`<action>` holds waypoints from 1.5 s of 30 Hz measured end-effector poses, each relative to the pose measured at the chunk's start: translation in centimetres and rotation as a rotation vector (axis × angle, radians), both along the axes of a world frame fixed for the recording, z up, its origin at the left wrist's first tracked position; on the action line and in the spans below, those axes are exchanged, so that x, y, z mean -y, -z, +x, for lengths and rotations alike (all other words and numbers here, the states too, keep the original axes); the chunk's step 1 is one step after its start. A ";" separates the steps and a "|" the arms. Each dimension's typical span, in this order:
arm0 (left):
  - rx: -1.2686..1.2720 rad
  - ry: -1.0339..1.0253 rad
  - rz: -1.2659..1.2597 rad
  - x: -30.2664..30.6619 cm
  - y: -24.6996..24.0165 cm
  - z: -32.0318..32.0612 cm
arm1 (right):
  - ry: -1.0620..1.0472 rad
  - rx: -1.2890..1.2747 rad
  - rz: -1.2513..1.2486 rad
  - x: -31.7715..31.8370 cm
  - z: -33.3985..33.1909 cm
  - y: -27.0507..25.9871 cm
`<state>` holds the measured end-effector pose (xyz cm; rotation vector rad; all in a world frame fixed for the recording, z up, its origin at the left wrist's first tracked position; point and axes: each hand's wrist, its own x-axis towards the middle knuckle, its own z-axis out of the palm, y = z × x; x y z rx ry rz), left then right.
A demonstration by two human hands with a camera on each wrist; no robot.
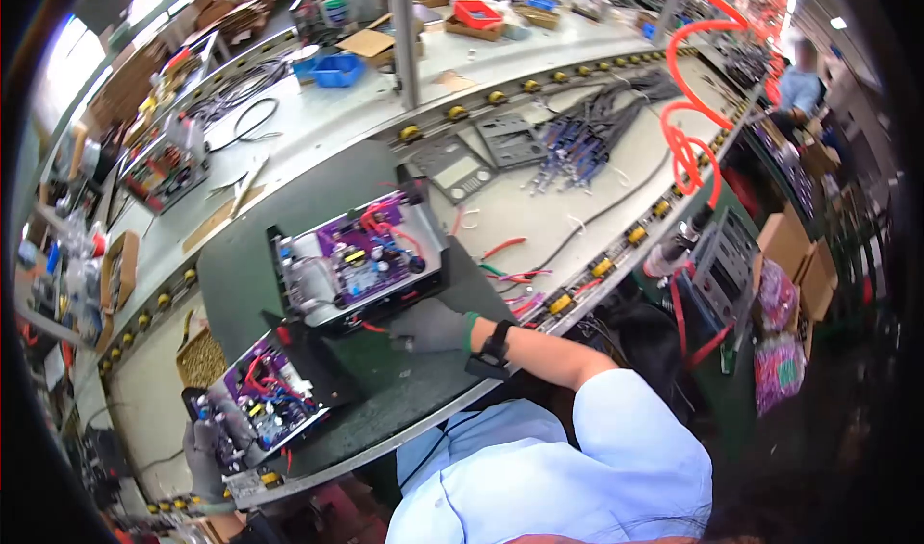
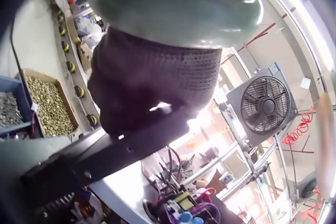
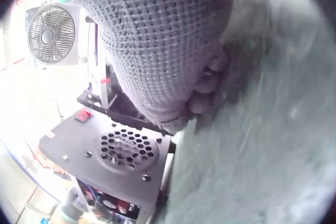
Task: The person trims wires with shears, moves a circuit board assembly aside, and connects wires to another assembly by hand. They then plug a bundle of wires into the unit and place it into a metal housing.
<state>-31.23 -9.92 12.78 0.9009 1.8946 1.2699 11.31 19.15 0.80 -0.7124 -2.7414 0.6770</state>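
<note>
At the near left of the bench, my gloved left hand (image 1: 204, 453) grips the outer edge of a small open metal chassis (image 1: 313, 411) with a purple circuit board and red wires. In the left wrist view, that hand's fingers close over a black metal edge (image 2: 126, 148). My gloved right hand (image 1: 433, 328) is low over the green mat (image 1: 404, 385), fingers curled, right at the near side of a larger open chassis (image 1: 428, 231). I cannot tell whether it holds that chassis. The small chassis's end panel (image 3: 73, 145), with hexagonal vent holes and a red switch, faces the right hand.
A box of brass-coloured screws (image 1: 200, 356) sits at the left. Beyond the mat lie grey front panels (image 1: 452, 169) and a bundle of cables (image 1: 587, 145). Pliers with red handles (image 1: 505, 247) lie right of the larger chassis. A coiled orange air hose (image 1: 685, 154) hangs at the right.
</note>
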 end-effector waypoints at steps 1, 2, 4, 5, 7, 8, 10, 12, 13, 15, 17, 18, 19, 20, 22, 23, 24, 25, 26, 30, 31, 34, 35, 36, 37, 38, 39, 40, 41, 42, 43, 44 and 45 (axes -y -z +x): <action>-0.025 0.037 -0.015 0.5 0.3 -1.0 | -0.042 0.031 -0.021 -0.4 2.3 -0.4; -0.051 0.069 -0.024 0.3 0.3 -1.5 | 0.036 0.031 -0.030 -1.3 5.3 -0.8; 0.004 0.084 0.026 -0.8 -0.3 -0.1 | 0.313 -0.062 -0.025 -3.4 11.6 -0.1; 0.059 0.074 0.079 -1.0 -0.4 0.5 | 0.446 0.100 -0.042 -5.8 14.6 0.5; 0.075 0.079 0.072 -0.8 0.3 -0.3 | 0.574 0.327 0.151 -8.7 20.7 3.4; 0.087 0.081 0.068 -0.7 0.5 -0.6 | 0.503 0.397 0.252 -8.9 23.3 5.1; 0.091 0.033 0.108 -1.0 0.4 0.7 | 0.433 0.462 0.355 -8.6 24.2 4.2; 0.110 -0.041 0.157 -1.1 0.7 1.5 | 0.476 0.777 0.132 -8.9 24.4 2.7; 0.105 -0.029 0.162 -0.9 1.2 0.9 | 0.446 0.852 0.064 -9.4 24.8 2.5; 0.040 -0.032 0.147 -0.3 1.4 0.5 | 0.467 0.851 0.020 -10.3 26.6 0.8; -0.076 -0.016 0.063 0.3 1.0 -0.2 | 0.501 0.823 -0.060 -10.4 28.2 -2.0; -0.079 -0.016 0.058 0.4 0.5 0.1 | 0.509 0.796 -0.088 -10.5 29.0 -3.5; -0.269 -0.023 -0.003 0.3 -0.4 0.9 | 0.576 0.751 -0.085 -10.8 29.7 -5.0; -0.460 -0.032 -0.064 0.1 -1.2 1.8 | 0.639 0.704 -0.079 -11.3 30.4 -5.8; -0.609 -0.073 -0.017 -0.5 -2.3 3.7 | 0.702 0.222 0.036 -12.8 32.9 -5.4; -0.779 -0.097 0.010 -0.4 -2.8 4.4 | 0.784 -0.075 -0.148 -12.5 32.5 -6.5; -0.956 -0.134 0.020 0.1 -3.8 5.4 | 0.835 -0.365 -0.353 -11.2 30.4 -8.7; -0.985 -0.125 0.019 0.6 -5.0 6.4 | 0.762 -0.567 -0.383 -9.7 27.6 -10.8; -1.014 -0.119 0.016 0.6 -6.3 7.8 | 0.682 -0.767 -0.423 -8.0 25.0 -12.8; -0.963 -0.044 0.109 0.1 -9.2 11.7 | 0.312 -0.721 -0.629 -2.0 13.4 -15.8; -0.971 -0.024 0.139 -0.2 -9.5 12.3 | 0.123 -0.662 -0.690 -0.4 10.2 -17.0; -0.868 -0.041 0.183 -0.7 -10.9 14.7 | -0.263 -0.503 -0.458 3.3 1.2 -18.5; -0.888 -0.049 0.255 -0.8 -11.3 15.1 | -0.276 -0.474 -0.257 4.0 -1.4 -17.8; -0.908 -0.056 0.327 -0.7 -11.6 15.4 | -0.287 -0.443 -0.056 4.3 -3.4 -16.9; -0.868 -0.086 0.408 -0.6 -11.8 15.7 | -0.298 -0.441 -0.049 4.6 -4.6 -16.3; -0.870 -0.097 0.415 -0.6 -11.9 15.7 | -0.260 -0.364 0.084 4.8 -5.4 -15.9; -0.936 -0.140 0.439 -0.6 -12.0 15.8 | -0.218 -0.286 0.214 5.1 -6.1 -15.4; -0.998 -0.182 0.461 -0.7 -12.1 16.0 | -0.225 -0.284 0.219 5.4 -6.8 -15.0; -0.965 -0.215 0.502 -1.5 -12.0 16.6 | -0.186 -0.241 0.235 5.7 -7.2 -14.6; -0.964 -0.220 0.503 -2.4 -11.6 17.0 | -0.146 -0.200 0.249 6.0 -7.4 -14.4; -1.048 -0.152 0.489 -3.5 -10.8 17.1 | -0.139 -0.156 0.317 6.1 -7.4 -14.5; -1.130 -0.085 0.473 -4.6 -10.0 17.4 | -0.145 -0.156 0.322 6.2 -7.5 -14.5; -1.223 0.005 0.454 -6.1 -9.7 17.9 | -0.149 -0.124 0.381 6.1 -7.4 -14.5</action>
